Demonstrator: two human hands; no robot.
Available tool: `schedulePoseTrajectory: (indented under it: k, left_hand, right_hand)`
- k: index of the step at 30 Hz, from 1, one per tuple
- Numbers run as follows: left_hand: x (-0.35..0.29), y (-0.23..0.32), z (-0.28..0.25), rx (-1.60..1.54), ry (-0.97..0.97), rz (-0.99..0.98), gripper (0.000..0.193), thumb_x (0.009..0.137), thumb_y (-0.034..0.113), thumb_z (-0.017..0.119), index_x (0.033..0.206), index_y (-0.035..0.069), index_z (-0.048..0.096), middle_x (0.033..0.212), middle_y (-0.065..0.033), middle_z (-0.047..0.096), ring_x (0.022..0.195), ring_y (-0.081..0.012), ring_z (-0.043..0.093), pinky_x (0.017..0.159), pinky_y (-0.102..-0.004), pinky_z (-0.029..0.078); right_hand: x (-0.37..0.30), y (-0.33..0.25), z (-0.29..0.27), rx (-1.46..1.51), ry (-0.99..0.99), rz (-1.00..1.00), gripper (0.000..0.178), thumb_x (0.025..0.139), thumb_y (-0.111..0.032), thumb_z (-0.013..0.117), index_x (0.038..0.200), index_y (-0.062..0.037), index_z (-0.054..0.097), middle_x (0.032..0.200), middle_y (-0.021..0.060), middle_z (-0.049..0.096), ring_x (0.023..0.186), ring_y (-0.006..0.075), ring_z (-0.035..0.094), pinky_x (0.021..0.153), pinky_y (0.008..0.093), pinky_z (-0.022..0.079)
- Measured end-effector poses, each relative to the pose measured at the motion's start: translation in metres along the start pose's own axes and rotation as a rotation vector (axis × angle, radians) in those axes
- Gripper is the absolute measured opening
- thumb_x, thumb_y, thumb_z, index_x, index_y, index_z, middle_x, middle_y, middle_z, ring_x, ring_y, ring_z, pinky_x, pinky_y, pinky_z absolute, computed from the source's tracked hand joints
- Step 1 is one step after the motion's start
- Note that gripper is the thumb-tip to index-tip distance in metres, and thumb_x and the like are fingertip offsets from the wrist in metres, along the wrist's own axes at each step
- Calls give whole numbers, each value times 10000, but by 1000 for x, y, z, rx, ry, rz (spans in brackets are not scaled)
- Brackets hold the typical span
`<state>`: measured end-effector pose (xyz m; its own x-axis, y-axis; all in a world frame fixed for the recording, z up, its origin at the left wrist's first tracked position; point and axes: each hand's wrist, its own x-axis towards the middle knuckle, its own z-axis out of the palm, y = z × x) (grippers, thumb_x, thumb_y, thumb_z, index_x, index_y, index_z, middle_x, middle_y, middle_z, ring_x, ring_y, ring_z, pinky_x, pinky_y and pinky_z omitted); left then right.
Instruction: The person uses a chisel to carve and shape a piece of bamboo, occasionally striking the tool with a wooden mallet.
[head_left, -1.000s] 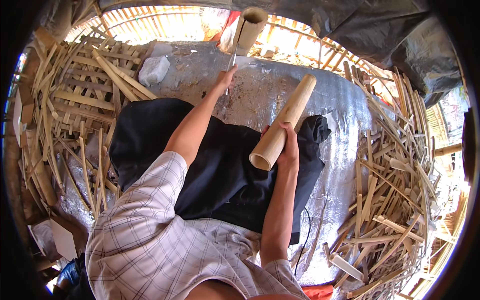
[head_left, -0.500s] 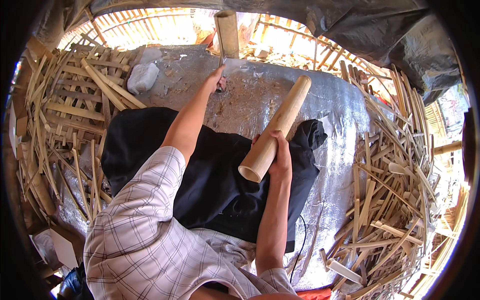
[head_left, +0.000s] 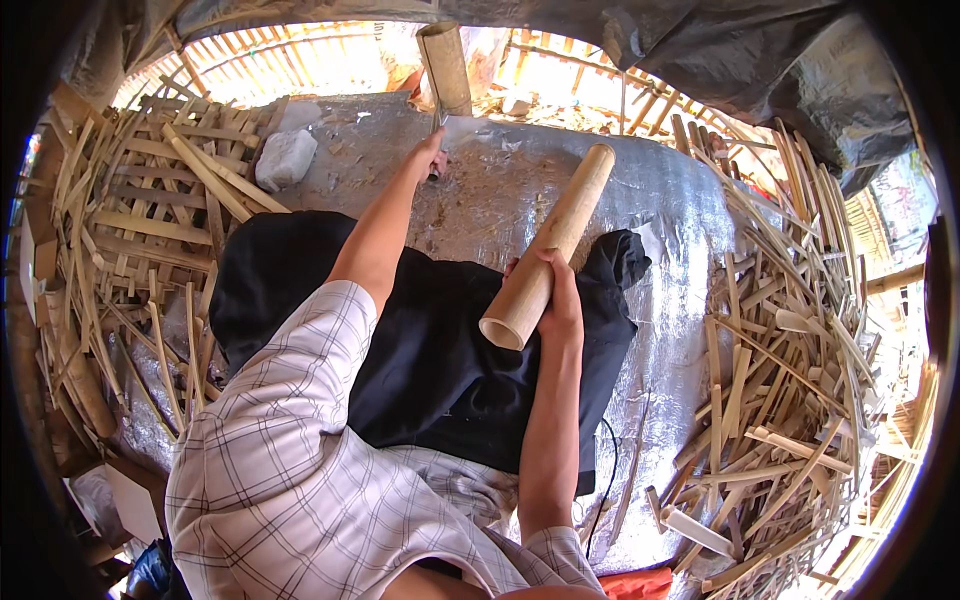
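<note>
A long bamboo tube (head_left: 550,240) is held near, a short bamboo tube (head_left: 448,70) is met by a blade

The long tube is gripped by the right hand (head_left: 562,292), with the fingers curled round its lower part. It is tilted over a black cloth (head_left: 440,350), and its open end is pointed down toward the body. Its far end is set higher up, over a silver sheet (head_left: 672,240).

A thin blade (head_left: 437,118) is held in the left hand (head_left: 431,162), which is closed round it with the arm stretched out. The low part of the short tube is met by the blade tip, but how deep it is set cannot be told. The short tube is seen upright, tipped a little, with its open top showing.

A white lump (head_left: 286,160) is seen on the sheet. Bamboo strips (head_left: 770,400) are heaped at the right, and a woven bamboo panel (head_left: 160,225) is seen at the left.
</note>
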<state>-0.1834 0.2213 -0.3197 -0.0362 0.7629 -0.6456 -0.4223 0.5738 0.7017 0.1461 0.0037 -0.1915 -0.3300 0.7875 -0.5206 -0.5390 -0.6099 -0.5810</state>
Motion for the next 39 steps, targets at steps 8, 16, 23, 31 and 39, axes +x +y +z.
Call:
schedulePoseTrajectory:
  k: [8, 16, 23, 31, 39]
  left_hand:
    - [-4, -4, 9, 36, 75, 48, 617, 983, 678, 460, 759, 105, 410, 513, 50, 318, 396, -102, 315, 399, -278, 292]
    - [0, -4, 7, 0, 64, 19, 606, 976, 689, 468, 767, 125, 404, 498, 68, 306, 387, -88, 305, 390, -265, 286]
    - [7, -7, 12, 66, 98, 79, 615, 982, 683, 452, 685, 151, 374, 492, 46, 324, 385, -115, 330, 397, -284, 312]
    - [15, -3, 10, 102, 109, 119, 637, 996, 659, 445, 699, 99, 385, 520, -69, 417, 399, -225, 457, 404, -381, 389]
    - [11, -8, 13, 202, 177, 215, 635, 990, 659, 471, 712, 92, 399, 522, -78, 432, 413, -227, 473, 423, -395, 412]
  right_hand:
    - [5, 1, -6, -22, -18, -5, 569, 829, -324, 707, 1179, 69, 490, 946, 196, 636, 858, 320, 677, 800, 443, 581]
    - [5, 1, -3, 2, -25, -4, 544, 839, -304, 685, 1166, 75, 472, 937, 201, 625, 834, 320, 662, 776, 449, 577]
    - [5, -2, -5, 11, -29, -19, 548, 835, -304, 695, 1167, 69, 468, 939, 199, 617, 836, 317, 660, 771, 447, 577]
    - [7, -3, -5, 30, -62, -9, 540, 816, -276, 721, 1178, 31, 464, 957, 196, 609, 854, 327, 657, 792, 459, 580]
    - [6, -6, -5, 61, -70, -7, 535, 823, -275, 713, 1181, 36, 465, 949, 194, 613, 846, 319, 659, 777, 452, 581]
